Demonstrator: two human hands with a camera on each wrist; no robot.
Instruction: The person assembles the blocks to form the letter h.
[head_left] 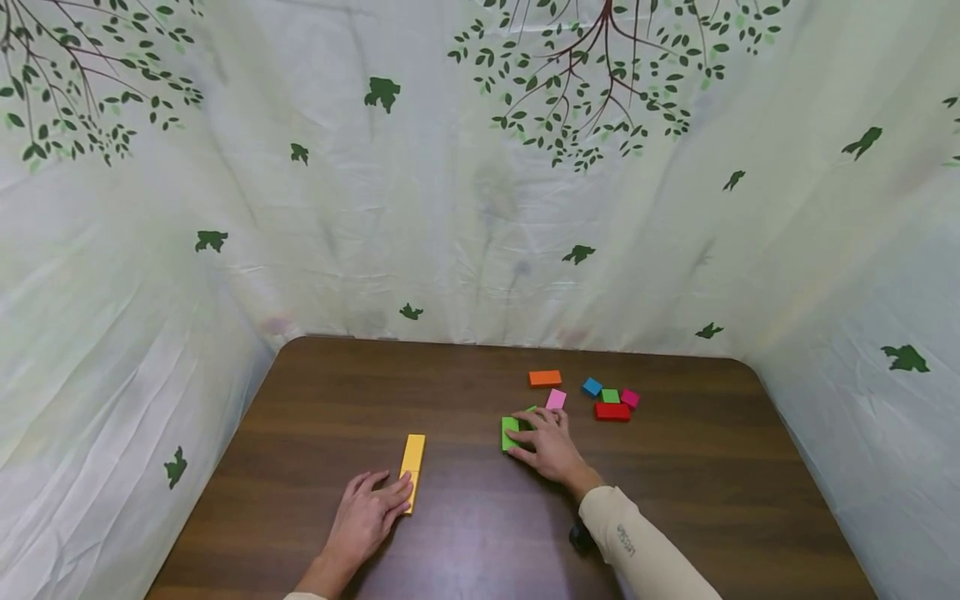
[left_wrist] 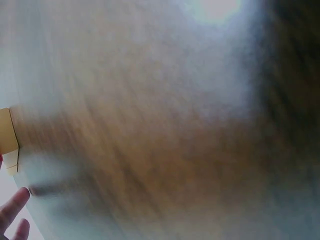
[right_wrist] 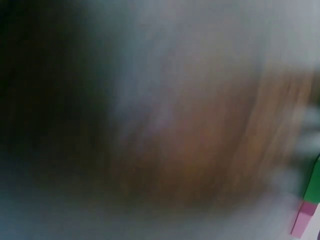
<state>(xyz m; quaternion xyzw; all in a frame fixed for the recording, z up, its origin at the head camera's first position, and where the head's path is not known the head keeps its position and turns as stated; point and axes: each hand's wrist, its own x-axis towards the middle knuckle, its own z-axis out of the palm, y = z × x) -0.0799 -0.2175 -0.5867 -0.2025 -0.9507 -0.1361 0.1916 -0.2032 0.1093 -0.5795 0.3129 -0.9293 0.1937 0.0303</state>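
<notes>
In the head view my left hand (head_left: 363, 512) rests beside two yellow blocks (head_left: 413, 452) laid end to end in a line, its fingertips touching the nearer one. The left wrist view has fingertips (left_wrist: 15, 206) at the lower left, below a yellow block (left_wrist: 7, 131). Right of centre, my right hand (head_left: 551, 448) reaches over a green block (head_left: 509, 434), with extended fingers at its right edge. A bit of another green block (head_left: 532, 408) peeks out behind the fingers. Just beyond lies a pink block (head_left: 556, 399). A green block (right_wrist: 313, 186) shows at the right wrist view's edge.
Behind the right hand lie an orange block (head_left: 544, 379), a blue block (head_left: 592, 387), a small green block (head_left: 611, 396), a magenta block (head_left: 630, 399) and a red block (head_left: 612, 412). The brown table (head_left: 697, 500) meets a leaf-patterned curtain (head_left: 480, 208) at the back.
</notes>
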